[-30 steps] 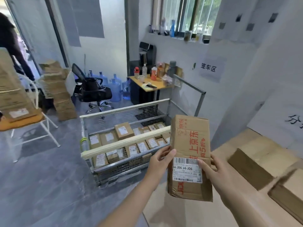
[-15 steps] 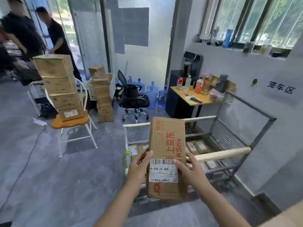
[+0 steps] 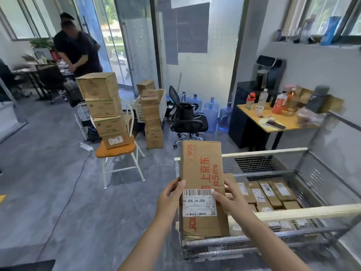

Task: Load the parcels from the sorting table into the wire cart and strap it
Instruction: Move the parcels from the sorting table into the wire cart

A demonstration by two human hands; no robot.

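Parcel [image 3: 202,173] gripped edgewise by left hand [image 3: 171,200] and right hand [image 3: 229,200] should be lowered flat into wire cart [image 3: 312,210], label up, beside the loaded boxes [image 3: 273,191].

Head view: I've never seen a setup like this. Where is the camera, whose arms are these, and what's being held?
There is no machine here. The camera is worn on a person's head and looks forward and down, so the two bare arms at the bottom are the wearer's own. The left hand and right hand grip a tall cardboard parcel by its sides, upright, its white label facing the camera. Behind it, to the right, stands the wire cart, its floor already lined with small parcels. The sorting table is out of frame. Further back are boxes stacked on a chair, a desk with bottles, and another person.
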